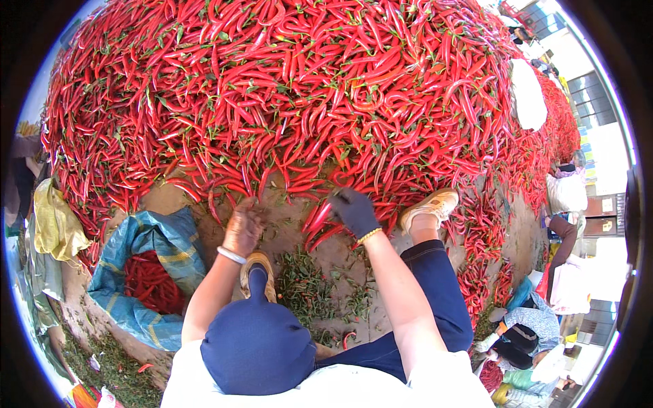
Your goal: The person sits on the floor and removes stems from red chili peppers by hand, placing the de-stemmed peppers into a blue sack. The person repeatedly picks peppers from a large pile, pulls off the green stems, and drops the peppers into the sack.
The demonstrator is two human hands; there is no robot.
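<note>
A large heap of red chili peppers (306,92) with green stems spreads in front of me. My left hand (245,227), bare and partly blurred, is over the ground at the heap's near edge; whether its fingers hold anything is not clear. To its right my right hand (354,210), in a dark glove, is above a few loose red chilies (319,217); its fingertips are curled, and I cannot tell if a pepper is in them. An open blue woven sack (153,321) at the left has red chilies (153,285) inside.
Green stems (306,288) lie on the ground between my shoes. A yellow sack (58,224) is at the far left. More chilies (474,255) spread beyond my right shoe (431,206). Another person (533,326) sits at lower right, with other people and sacks farther up.
</note>
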